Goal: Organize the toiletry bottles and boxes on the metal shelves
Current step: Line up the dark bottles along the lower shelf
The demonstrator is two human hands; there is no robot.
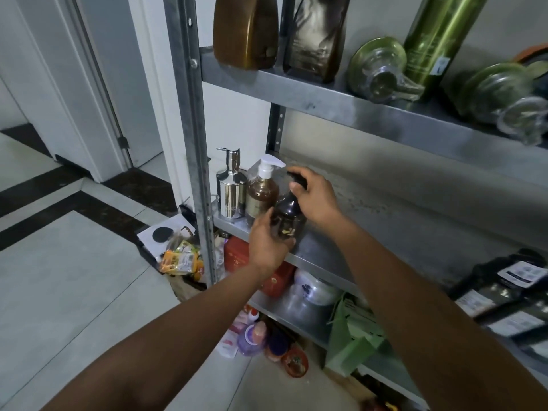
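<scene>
A dark brown pump bottle (289, 216) stands at the front edge of the middle metal shelf (385, 221). My left hand (267, 244) grips its lower body from the left. My right hand (314, 197) holds its black pump head from the right. Just left of it stand an amber bottle (262, 194) with a white pump and a chrome pump dispenser (231, 191). On the upper shelf (341, 102) stand a gold-brown bottle (246, 31), a dark pouch (315, 37) and a tall green bottle (436, 40), with clear wrapped items lying beside them.
Dark packets (510, 292) lie at the middle shelf's right end. Lower shelves hold a red box (237, 253), a white tub (314, 289) and a green box (355, 336). A purple bottle (252, 339) and snack packets (181, 258) sit on the tiled floor by the shelf post (192, 129).
</scene>
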